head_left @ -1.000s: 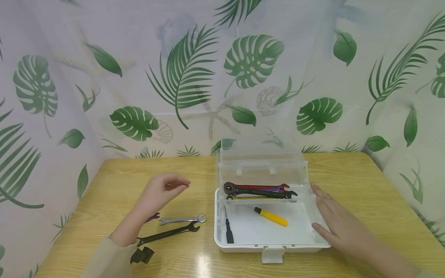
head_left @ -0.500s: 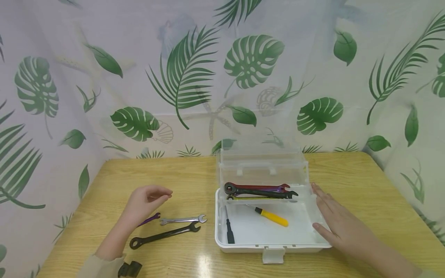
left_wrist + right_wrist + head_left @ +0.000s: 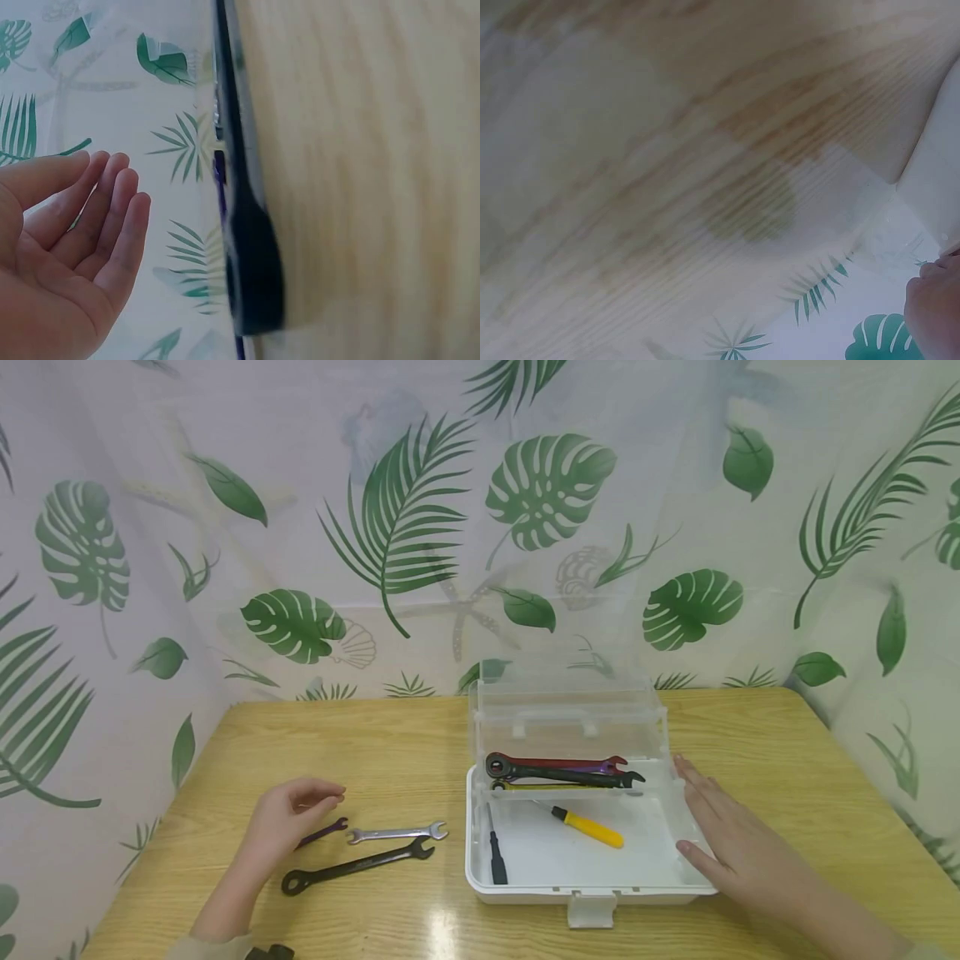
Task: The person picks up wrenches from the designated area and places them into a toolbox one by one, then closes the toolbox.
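Note:
Fingers loosely bent and holding nothing, my left hand [image 3: 288, 818] hovers beside a purple wrench [image 3: 326, 832] and partly covers it. A silver open-end wrench [image 3: 397, 833] and a black combination wrench [image 3: 360, 865] lie to its right; the black wrench [image 3: 251, 262] shows large in the left wrist view. My right hand [image 3: 738, 852] rests with straight fingers against the right side of an opened white toolbox [image 3: 525, 895]. Inside the box lie a yellow-handled screwdriver [image 3: 592, 829] and a black screwdriver [image 3: 497, 860].
Across the back of the box, a clear tray [image 3: 570, 739] holds a black wrench [image 3: 562, 772], a red wrench [image 3: 551, 762] and others partly hidden. The front latch [image 3: 592, 911] hangs down. A leaf-printed cloth [image 3: 420, 610] encloses the wooden table [image 3: 375, 735].
My left hand has moved left and lower, away from the box and toward the purple wrench, uncovering the black wrench's ring end. My right hand stays at the box.

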{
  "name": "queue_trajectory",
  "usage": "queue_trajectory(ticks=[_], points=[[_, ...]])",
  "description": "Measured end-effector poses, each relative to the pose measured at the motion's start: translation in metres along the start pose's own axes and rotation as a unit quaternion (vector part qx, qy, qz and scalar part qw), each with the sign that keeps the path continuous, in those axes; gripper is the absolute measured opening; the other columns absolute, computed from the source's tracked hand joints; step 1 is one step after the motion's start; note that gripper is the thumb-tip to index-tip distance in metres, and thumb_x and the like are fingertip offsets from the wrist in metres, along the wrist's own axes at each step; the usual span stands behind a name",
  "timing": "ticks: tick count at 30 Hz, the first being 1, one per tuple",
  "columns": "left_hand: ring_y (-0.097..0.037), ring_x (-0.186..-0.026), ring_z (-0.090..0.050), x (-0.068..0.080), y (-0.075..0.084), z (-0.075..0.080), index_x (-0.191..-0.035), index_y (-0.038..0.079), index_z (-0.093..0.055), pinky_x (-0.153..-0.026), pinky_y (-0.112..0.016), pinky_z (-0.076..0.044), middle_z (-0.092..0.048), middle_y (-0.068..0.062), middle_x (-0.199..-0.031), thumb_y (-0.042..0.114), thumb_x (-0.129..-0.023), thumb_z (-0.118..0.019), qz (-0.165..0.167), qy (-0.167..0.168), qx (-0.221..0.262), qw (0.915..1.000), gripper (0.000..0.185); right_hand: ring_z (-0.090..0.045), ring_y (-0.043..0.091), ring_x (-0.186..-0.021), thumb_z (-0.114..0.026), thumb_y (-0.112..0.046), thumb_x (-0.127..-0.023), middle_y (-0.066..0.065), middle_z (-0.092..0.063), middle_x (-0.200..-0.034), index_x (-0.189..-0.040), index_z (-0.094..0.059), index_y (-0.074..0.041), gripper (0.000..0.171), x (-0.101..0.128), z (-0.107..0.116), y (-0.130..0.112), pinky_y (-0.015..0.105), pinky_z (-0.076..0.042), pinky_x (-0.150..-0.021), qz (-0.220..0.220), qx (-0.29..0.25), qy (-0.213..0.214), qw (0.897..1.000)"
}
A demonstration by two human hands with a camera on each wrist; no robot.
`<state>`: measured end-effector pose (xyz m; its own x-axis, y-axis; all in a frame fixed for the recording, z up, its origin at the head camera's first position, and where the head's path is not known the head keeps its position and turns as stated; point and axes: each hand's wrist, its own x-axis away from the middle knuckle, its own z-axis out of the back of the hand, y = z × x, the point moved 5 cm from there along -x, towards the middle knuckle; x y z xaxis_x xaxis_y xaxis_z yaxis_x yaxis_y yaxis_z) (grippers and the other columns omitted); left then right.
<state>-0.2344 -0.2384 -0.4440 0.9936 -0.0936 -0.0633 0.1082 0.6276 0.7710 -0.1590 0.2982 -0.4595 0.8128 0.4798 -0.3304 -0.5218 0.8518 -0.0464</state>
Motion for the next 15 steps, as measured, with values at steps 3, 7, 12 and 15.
queue_trajectory(ticks=[3, 7, 12, 15], points=[[-0.022, -0.106, -0.076, 0.004, -0.007, 0.001, -0.118, 0.000, -0.077, -0.087, -0.017, -0.058, -0.080, -0.016, -0.118, 0.009, -0.101, -0.072, 0.004, -0.002, 0.000, 1.0000, 0.020, 0.014, -0.005, -0.161, -0.066, -0.032, -0.103, 0.009, -0.009, -0.181, -0.167, -0.020, 0.002, 0.087, 0.000, -0.001, 0.000, 0.006, 0.010, -0.124, -0.011, -0.001, -0.013, 1.000], [-0.017, -0.103, -0.077, 0.007, -0.015, 0.001, -0.120, -0.002, -0.076, -0.086, -0.015, -0.058, -0.079, -0.018, -0.119, 0.009, -0.101, -0.073, 0.020, -0.006, 0.001, 0.9998, 0.023, 0.014, -0.006, -0.161, -0.066, -0.033, -0.103, 0.010, -0.010, -0.181, -0.168, -0.019, 0.001, 0.087, 0.001, -0.001, 0.000, 0.005, 0.011, -0.123, -0.016, -0.002, -0.020, 1.000], [-0.018, -0.105, -0.077, 0.009, -0.024, 0.003, -0.120, -0.001, -0.076, -0.085, -0.012, -0.056, -0.079, -0.018, -0.120, 0.009, -0.099, -0.074, 0.036, -0.007, -0.004, 0.9993, 0.023, 0.013, -0.006, -0.161, -0.068, -0.030, -0.102, 0.014, -0.017, -0.179, -0.167, -0.020, 0.002, 0.087, 0.000, 0.001, -0.002, 0.007, 0.009, -0.125, -0.006, -0.003, -0.006, 1.000], [-0.025, -0.105, -0.077, 0.009, -0.029, 0.004, -0.118, -0.001, -0.076, -0.084, -0.015, -0.058, -0.079, -0.018, -0.118, 0.010, -0.098, -0.076, 0.033, -0.007, -0.017, 0.9993, 0.023, 0.013, -0.006, -0.161, -0.067, -0.032, -0.103, 0.013, -0.016, -0.179, -0.168, -0.019, 0.001, 0.087, 0.000, 0.001, -0.001, 0.006, 0.010, -0.124, -0.012, -0.003, -0.012, 1.000]])
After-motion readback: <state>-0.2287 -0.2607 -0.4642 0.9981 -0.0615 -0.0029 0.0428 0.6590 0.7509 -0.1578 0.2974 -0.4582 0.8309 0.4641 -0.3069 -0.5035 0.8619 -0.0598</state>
